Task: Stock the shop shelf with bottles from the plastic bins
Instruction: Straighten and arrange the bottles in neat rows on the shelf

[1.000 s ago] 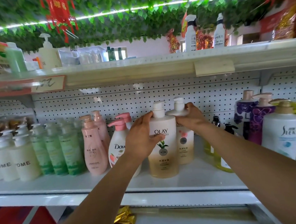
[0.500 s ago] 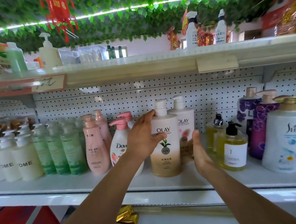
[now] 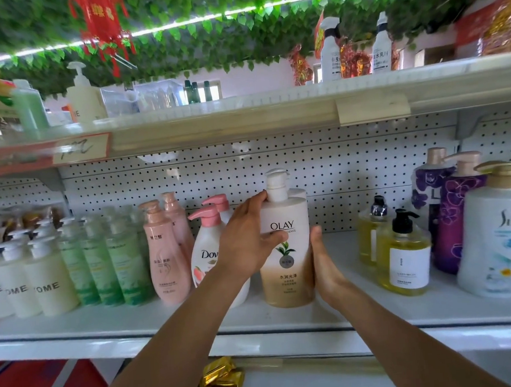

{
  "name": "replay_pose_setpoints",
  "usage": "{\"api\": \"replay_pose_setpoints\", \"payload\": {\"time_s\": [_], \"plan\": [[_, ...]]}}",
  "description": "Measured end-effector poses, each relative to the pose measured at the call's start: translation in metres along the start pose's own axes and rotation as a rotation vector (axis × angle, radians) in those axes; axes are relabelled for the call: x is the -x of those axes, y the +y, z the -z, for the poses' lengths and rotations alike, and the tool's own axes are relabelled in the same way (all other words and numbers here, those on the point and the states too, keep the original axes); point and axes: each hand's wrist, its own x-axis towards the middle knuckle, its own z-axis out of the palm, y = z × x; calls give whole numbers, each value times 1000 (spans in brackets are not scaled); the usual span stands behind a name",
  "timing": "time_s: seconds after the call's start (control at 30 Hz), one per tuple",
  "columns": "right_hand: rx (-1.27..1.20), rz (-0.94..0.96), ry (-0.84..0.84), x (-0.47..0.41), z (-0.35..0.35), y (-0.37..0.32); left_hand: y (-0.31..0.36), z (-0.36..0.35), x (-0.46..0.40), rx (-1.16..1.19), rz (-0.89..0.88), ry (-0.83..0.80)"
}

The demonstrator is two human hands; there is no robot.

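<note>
Standing between hands: Olay bottle [image 3: 287, 251] | left hand [image 3: 248, 241] grips it | right hand [image 3: 323, 263] seemingly flat against its side

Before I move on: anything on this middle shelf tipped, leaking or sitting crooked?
Nothing stands out. The Olay bottle stands upright on the shelf, left hand gripping its shoulder, right hand flat against its side. A second bottle sits right behind it, mostly hidden. The Dove bottle and the yellow pump bottles are upright; no spills visible.

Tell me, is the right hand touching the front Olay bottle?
Touching. The head view shows the right hand laid flat against the right side of the Olay bottle, with no gap between them.
</note>
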Motion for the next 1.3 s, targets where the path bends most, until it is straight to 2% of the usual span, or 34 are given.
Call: {"api": "replay_pose_setpoints", "payload": {"time_s": [0.2, 0.33, 0.43, 1.1, 1.3], "plan": [[38, 50, -17, 4, -3, 5, 2, 2, 1, -15, 1, -10], [89, 200, 47, 17, -11, 13, 2, 6, 2, -50, -8, -39], [117, 312, 2, 27, -12, 17, 1, 11, 1, -84, -17, -54], [304, 292, 20, 9, -11, 9, -6, 9, -17, -59, 20, -109], [483, 237, 176, 1, -11, 15, -8, 6, -21, -97, 22, -132]]}}
